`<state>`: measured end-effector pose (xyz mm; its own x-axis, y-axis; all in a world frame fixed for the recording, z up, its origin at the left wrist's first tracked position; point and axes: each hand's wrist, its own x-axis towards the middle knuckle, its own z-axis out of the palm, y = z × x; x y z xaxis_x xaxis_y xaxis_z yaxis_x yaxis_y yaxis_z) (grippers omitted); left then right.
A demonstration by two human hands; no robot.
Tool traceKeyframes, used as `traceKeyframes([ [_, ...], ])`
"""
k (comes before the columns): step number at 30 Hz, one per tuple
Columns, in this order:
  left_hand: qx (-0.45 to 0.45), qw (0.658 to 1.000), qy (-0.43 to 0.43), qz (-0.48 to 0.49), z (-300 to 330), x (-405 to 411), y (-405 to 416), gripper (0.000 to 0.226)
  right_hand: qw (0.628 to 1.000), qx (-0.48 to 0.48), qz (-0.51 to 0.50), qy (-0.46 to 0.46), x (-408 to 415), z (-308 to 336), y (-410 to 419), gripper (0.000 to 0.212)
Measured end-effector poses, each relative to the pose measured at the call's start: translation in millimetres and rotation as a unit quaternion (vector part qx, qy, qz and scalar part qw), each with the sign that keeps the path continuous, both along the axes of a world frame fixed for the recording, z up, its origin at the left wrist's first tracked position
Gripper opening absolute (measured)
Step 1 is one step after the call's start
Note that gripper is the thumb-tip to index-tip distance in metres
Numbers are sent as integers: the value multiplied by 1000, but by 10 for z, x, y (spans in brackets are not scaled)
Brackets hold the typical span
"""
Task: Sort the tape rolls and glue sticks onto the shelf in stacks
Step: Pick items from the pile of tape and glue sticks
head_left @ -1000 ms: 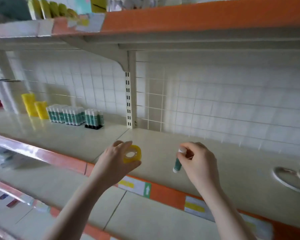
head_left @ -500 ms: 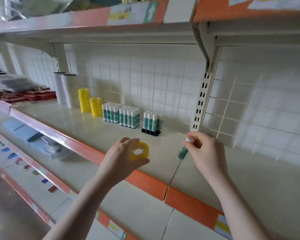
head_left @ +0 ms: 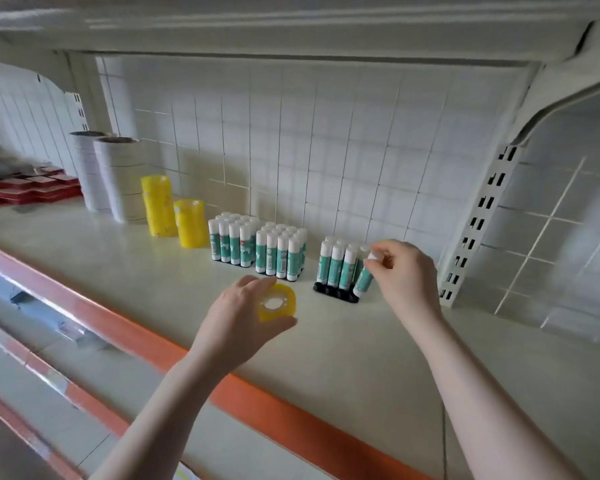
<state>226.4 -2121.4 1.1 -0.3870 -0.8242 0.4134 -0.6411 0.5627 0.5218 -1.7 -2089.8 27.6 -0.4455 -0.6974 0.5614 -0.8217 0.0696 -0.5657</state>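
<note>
Yellow tape roll [head_left: 278, 306] in left hand [head_left: 243, 320] grip (fingers curled round), right hand [head_left: 407, 271] pinching tilted glue stick [head_left: 363, 280]

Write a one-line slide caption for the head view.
Right hand lowers a glue stick into the black tray while left hand holds a yellow tape roll.

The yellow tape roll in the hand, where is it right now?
In the head view, the yellow tape roll is in the left hand, above the shelf front, just ahead of the middle glue stick block.
</note>
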Motion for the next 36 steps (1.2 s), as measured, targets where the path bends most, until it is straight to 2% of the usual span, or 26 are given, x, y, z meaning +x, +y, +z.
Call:
traceKeyframes([
  [17, 33, 997, -7, -64, -162, 229, -630, 69, 995, 44, -89, -3, -2, -186, -416, 18],
  [22, 34, 997, -4, -70, -177, 196, -669, 69, 996, 28, -87, -22, -7, -191, -428, 12],
  [30, 41, 997, 0, -63, -205, 132, -698, 69, 997, 19, -81, 1, -63, -258, -504, 9],
  [36, 40, 998, -2, -57, -196, 101, -705, 69, 997, 4, -74, 26, -30, -347, -443, 23],
])
